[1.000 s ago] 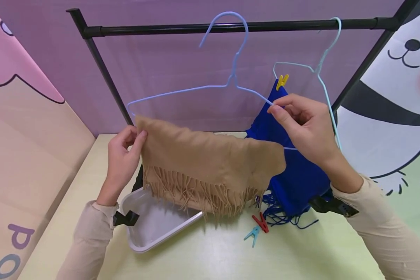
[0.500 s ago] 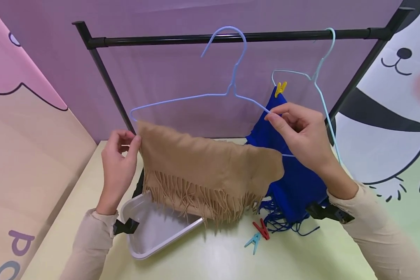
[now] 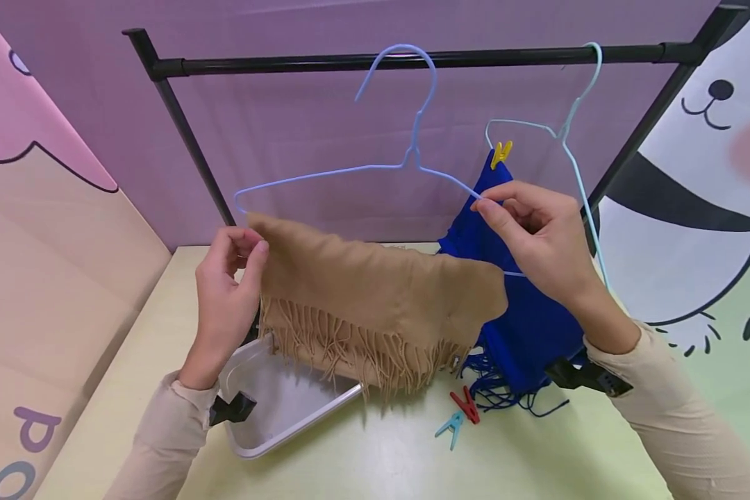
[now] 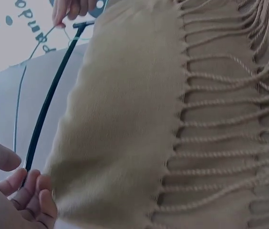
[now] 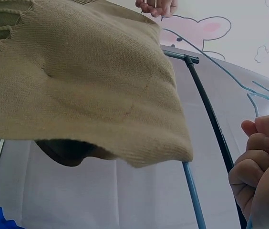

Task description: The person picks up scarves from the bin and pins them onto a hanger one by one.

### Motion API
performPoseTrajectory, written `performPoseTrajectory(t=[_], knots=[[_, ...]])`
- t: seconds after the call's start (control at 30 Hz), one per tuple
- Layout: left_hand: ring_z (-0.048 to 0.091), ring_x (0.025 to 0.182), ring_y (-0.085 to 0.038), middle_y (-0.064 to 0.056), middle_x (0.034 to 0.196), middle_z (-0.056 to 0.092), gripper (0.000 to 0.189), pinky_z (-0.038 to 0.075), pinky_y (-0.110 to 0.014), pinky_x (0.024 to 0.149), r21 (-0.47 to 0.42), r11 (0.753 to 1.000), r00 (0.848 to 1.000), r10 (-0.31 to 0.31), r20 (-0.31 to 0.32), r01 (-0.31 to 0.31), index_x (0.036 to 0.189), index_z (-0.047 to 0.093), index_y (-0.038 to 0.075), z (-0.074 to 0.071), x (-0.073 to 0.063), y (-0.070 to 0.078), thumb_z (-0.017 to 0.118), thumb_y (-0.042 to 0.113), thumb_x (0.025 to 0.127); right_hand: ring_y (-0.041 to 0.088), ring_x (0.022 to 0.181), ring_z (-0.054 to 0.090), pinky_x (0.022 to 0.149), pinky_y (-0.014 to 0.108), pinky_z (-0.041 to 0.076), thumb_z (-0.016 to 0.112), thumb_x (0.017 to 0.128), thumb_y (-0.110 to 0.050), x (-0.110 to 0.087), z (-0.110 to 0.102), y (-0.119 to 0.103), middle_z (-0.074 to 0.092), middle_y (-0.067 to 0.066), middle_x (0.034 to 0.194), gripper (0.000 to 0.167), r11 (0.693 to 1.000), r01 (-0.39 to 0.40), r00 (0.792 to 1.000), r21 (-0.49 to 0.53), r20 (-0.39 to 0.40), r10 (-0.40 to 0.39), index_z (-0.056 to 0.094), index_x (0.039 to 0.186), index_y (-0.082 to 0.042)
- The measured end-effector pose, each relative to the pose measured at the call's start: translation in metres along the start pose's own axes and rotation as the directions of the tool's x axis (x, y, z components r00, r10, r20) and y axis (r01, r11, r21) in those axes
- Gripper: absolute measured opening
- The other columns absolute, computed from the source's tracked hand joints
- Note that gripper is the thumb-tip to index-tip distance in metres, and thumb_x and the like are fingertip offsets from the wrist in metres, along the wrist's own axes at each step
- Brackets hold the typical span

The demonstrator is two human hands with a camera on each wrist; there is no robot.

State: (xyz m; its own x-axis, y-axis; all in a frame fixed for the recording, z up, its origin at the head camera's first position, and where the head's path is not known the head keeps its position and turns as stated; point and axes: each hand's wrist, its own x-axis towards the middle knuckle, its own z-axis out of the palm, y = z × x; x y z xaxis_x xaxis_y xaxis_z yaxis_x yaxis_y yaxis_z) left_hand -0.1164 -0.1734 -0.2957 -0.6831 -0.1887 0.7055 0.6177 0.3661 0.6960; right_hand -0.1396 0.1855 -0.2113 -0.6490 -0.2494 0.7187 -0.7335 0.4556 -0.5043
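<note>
Compared with half a second ago, the left hand (image 3: 230, 292) is sitting farther in toward the tan scarf (image 3: 381, 285), its thumb now overlapping the cloth's left edge in the head view, while the scarf is hanging much as it was. Its fingers are curling loosely with the thumb standing a little apart, pinching nothing; whether the fingertips are touching the cloth I cannot tell. The right hand (image 3: 546, 246) is pinching the blue hanger (image 3: 415, 132) between thumb and forefinger, partway along its right shoulder, and is holding the same spot as before.

The scarf is draping folded over the hanger's lower bar, above the far part of the tabletop (image 3: 400, 465). Its long axis is running left to right, slanting down toward the right, and its fringe (image 3: 375, 354) is pointing downward, partly covering the grey tray (image 3: 300, 425) behind it. The hanger's hook is looping over the black rail (image 3: 287, 65), its open end facing left.

To the right, a dark blue scarf (image 3: 531, 326) is hanging from a pale green hanger (image 3: 578, 173), a yellow peg (image 3: 501, 154) gripping its upper corner. A red peg (image 3: 465, 405) and a teal peg (image 3: 452, 425) are lying close together on the tabletop, toward its near edge.
</note>
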Motion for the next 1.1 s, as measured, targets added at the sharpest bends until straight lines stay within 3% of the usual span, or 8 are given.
performPoseTrajectory(t=[0.13,0.27,0.6,0.83,1.1], knots=[[0.056,0.077,-0.012,-0.009,0.088,0.062,0.008,0.045,-0.019,0.07,-0.007,0.994,0.994,0.108,0.012,-0.108,0.102,0.061,-0.005,0.009,-0.001,0.008,0.062,0.0,0.095,0.008,0.048,0.033,0.045,0.024,0.026,0.064,0.092,0.007,0.001,0.0,-0.002,0.049,-0.003,0.057,0.017,1.0,0.002,1.0,0.012,0.007,-0.002,0.074,0.104,-0.001],[0.056,0.076,-0.015,-0.011,0.085,0.063,0.005,0.046,-0.02,0.071,0.004,0.977,0.976,0.213,0.041,-0.213,0.097,0.063,-0.005,0.017,0.001,0.013,0.063,-0.003,0.093,0.008,0.047,0.033,0.045,0.024,0.026,0.063,0.093,0.006,0.002,-0.001,-0.004,0.05,-0.002,0.057,0.017,1.0,0.006,1.0,0.016,0.011,-0.006,0.074,0.104,-0.001],[0.058,0.08,-0.018,-0.011,0.088,0.065,0.005,0.048,-0.027,0.074,0.007,0.945,0.934,0.323,0.154,-0.328,0.095,0.064,-0.004,0.031,0.004,0.02,0.063,0.0,0.093,0.008,0.047,0.033,0.045,0.024,0.025,0.063,0.092,0.007,0.002,0.0,-0.004,0.05,-0.003,0.057,0.017,1.0,0.013,1.0,0.028,0.013,-0.014,0.074,0.103,0.0],[0.062,0.097,-0.021,-0.012,0.1,0.066,0.011,0.049,-0.031,0.089,0.027,0.901,0.867,0.408,0.287,-0.433,0.103,0.065,-0.002,0.045,0.006,0.03,0.06,0.004,0.095,0.008,0.048,0.032,0.045,0.024,0.025,0.065,0.093,0.004,0.004,0.001,-0.005,0.045,-0.002,0.056,0.014,1.0,0.026,1.0,0.018,0.011,-0.026,0.074,0.102,0.0],[0.056,0.12,-0.024,-0.009,0.121,0.064,0.024,0.036,-0.038,0.108,0.083,0.858,0.781,0.418,0.463,-0.508,0.117,0.067,0.002,0.065,0.012,0.04,0.062,0.017,0.098,0.008,0.047,0.033,0.045,0.024,0.025,0.065,0.092,0.005,0.012,0.001,-0.01,0.048,-0.003,0.056,0.014,0.999,0.043,0.999,0.01,-0.013,-0.043,0.075,0.101,-0.001]])
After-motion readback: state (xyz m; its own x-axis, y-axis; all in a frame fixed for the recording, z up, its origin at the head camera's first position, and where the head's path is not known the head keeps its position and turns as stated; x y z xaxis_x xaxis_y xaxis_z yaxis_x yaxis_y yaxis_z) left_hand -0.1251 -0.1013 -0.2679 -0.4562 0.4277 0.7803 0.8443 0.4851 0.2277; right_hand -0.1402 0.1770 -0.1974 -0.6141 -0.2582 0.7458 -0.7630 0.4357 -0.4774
